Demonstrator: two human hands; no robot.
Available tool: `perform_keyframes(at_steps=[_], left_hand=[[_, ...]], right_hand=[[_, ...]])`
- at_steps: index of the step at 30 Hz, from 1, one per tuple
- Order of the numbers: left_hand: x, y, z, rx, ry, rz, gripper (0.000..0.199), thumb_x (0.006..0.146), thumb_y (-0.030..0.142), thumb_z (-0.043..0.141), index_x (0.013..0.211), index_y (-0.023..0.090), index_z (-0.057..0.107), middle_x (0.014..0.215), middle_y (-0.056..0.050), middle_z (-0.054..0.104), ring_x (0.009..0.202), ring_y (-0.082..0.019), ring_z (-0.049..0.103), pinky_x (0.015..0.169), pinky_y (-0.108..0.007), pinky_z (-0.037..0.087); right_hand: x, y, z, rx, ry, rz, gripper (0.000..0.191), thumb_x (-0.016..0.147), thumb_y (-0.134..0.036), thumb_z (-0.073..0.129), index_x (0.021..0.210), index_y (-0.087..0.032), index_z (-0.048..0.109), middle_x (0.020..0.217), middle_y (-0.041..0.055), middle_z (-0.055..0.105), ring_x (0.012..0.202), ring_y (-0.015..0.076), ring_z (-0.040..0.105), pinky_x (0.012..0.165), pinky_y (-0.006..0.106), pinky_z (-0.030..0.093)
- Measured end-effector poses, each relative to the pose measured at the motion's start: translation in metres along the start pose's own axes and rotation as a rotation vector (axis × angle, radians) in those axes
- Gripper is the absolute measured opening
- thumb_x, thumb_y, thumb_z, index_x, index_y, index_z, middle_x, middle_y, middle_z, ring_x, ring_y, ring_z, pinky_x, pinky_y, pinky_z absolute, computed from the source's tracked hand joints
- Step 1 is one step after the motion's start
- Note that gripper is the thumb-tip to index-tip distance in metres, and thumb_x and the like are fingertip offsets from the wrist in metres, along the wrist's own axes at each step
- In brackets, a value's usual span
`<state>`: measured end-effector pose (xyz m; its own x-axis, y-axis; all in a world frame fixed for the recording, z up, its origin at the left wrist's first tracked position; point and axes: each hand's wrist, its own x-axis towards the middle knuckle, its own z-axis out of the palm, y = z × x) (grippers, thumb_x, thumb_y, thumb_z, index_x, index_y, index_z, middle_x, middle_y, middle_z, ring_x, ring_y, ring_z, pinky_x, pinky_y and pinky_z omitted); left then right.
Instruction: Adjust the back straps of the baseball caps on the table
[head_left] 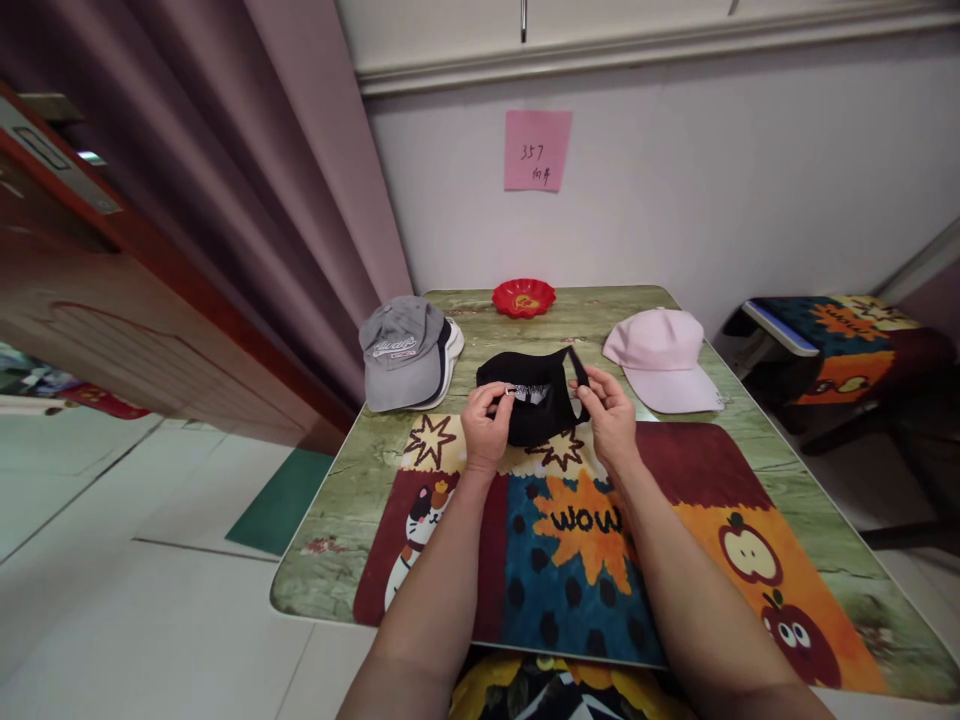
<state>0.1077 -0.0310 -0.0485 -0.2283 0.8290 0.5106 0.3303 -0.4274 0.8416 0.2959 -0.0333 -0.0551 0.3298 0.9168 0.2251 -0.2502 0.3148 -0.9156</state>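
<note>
A black cap (pixel 531 425) is held above the patterned mat (pixel 585 540), its back opening towards the right and a light label with dark marks showing inside. My left hand (pixel 487 425) pinches the cap's left part, where a small metallic piece shows at the fingertips. Between the thumb and fingers of my right hand (pixel 609 408) is the end of the cap's black strap (pixel 578 366), which stands up at the right side. A pink cap (pixel 664 360) lies to the right of my hands. Stacked at the left are a grey cap (pixel 403 355) and white and dark caps behind it.
A red scalloped dish (pixel 524 298) sits near the table's back edge (pixel 600 292). On the wall is a pink note (pixel 537 150). A purple curtain (pixel 315 150) and a brown door (pixel 150 300) stand at the left. Another surface with a patterned mat (pixel 847 335) is at the right.
</note>
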Motion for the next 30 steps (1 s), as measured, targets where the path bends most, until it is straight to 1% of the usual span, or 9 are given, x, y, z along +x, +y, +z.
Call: perform_keyframes(at_steps=[2, 4, 8, 11, 14, 18, 24, 28, 30], left_hand=[[0.003, 0.001, -0.005, 0.023, 0.023, 0.067, 0.015, 0.090, 0.032, 0.065, 0.087, 0.020, 0.074, 0.101, -0.010, 0.075, 0.104, -0.022, 0.068, 0.077, -0.030, 0.058], [0.006, 0.001, -0.009, -0.010, 0.046, 0.057, 0.017, 0.090, 0.034, 0.066, 0.089, 0.020, 0.074, 0.101, -0.010, 0.076, 0.103, -0.022, 0.069, 0.078, -0.031, 0.059], [0.007, -0.001, -0.010, -0.201, 0.000, -0.140, 0.024, 0.089, 0.041, 0.066, 0.092, 0.018, 0.072, 0.092, -0.006, 0.075, 0.081, -0.017, 0.071, 0.068, -0.028, 0.061], [0.007, -0.001, -0.009, -0.262, -0.060, -0.189, 0.024, 0.087, 0.042, 0.067, 0.089, 0.018, 0.070, 0.082, -0.003, 0.073, 0.060, -0.011, 0.064, 0.057, -0.023, 0.055], [0.006, -0.002, -0.009, -0.260, -0.078, -0.190, 0.022, 0.087, 0.040, 0.068, 0.087, 0.018, 0.069, 0.075, 0.000, 0.070, 0.049, -0.008, 0.053, 0.049, -0.020, 0.045], [0.005, -0.004, -0.008, -0.236, -0.112, -0.159, 0.021, 0.087, 0.038, 0.067, 0.085, 0.017, 0.070, 0.072, 0.000, 0.067, 0.057, -0.009, 0.055, 0.053, -0.020, 0.043], [0.002, 0.000, -0.004, -0.179, -0.152, -0.088, 0.018, 0.086, 0.035, 0.069, 0.085, 0.017, 0.072, 0.078, -0.001, 0.068, 0.062, -0.010, 0.058, 0.057, -0.020, 0.044], [0.001, 0.002, -0.003, -0.190, -0.208, -0.063, 0.016, 0.086, 0.033, 0.069, 0.084, 0.017, 0.072, 0.084, -0.005, 0.070, 0.074, -0.014, 0.064, 0.063, -0.022, 0.048], [0.001, 0.001, -0.003, -0.190, -0.224, -0.059, 0.016, 0.086, 0.032, 0.069, 0.085, 0.017, 0.073, 0.085, -0.005, 0.070, 0.077, -0.015, 0.065, 0.063, -0.022, 0.049]], right_hand=[[0.004, -0.004, -0.005, 0.118, 0.046, 0.054, 0.039, 0.076, -0.036, 0.082, 0.110, -0.024, 0.068, 0.093, 0.0011, 0.075, 0.077, 0.0136, 0.069, 0.075, 0.029, 0.058], [0.007, -0.008, -0.009, 0.246, 0.070, 0.117, 0.037, 0.074, -0.034, 0.084, 0.106, -0.024, 0.069, 0.089, -0.0014, 0.072, 0.070, 0.0100, 0.066, 0.068, 0.024, 0.057], [0.009, -0.015, -0.014, 0.438, 0.029, 0.181, 0.032, 0.075, -0.035, 0.085, 0.099, -0.024, 0.069, 0.076, -0.0060, 0.060, 0.065, 0.0060, 0.059, 0.064, 0.018, 0.055], [0.007, -0.019, -0.013, 0.487, -0.021, 0.207, 0.030, 0.079, -0.040, 0.083, 0.098, -0.024, 0.067, 0.068, -0.0084, 0.048, 0.057, 0.0055, 0.049, 0.059, 0.018, 0.053], [0.004, -0.022, -0.011, 0.446, -0.048, 0.220, 0.030, 0.080, -0.044, 0.081, 0.097, -0.026, 0.065, 0.064, -0.0088, 0.042, 0.052, 0.0064, 0.043, 0.051, 0.017, 0.048], [-0.001, -0.027, -0.004, 0.358, -0.090, 0.215, 0.031, 0.081, -0.048, 0.079, 0.095, -0.026, 0.063, 0.063, -0.0083, 0.044, 0.046, 0.0064, 0.034, 0.041, 0.016, 0.034], [-0.004, -0.034, 0.004, 0.318, -0.097, 0.117, 0.035, 0.081, -0.055, 0.079, 0.093, -0.027, 0.063, 0.061, -0.0070, 0.050, 0.050, 0.0078, 0.043, 0.048, 0.020, 0.040], [-0.005, -0.028, -0.003, 0.187, -0.206, 0.135, 0.032, 0.084, -0.053, 0.076, 0.093, -0.024, 0.067, 0.049, -0.0099, 0.038, 0.041, 0.0059, 0.027, 0.041, 0.020, 0.022], [-0.007, -0.024, -0.006, 0.087, -0.306, 0.159, 0.032, 0.084, -0.053, 0.076, 0.087, -0.021, 0.068, 0.047, -0.0092, 0.038, 0.040, 0.0057, 0.026, 0.041, 0.022, 0.017]])
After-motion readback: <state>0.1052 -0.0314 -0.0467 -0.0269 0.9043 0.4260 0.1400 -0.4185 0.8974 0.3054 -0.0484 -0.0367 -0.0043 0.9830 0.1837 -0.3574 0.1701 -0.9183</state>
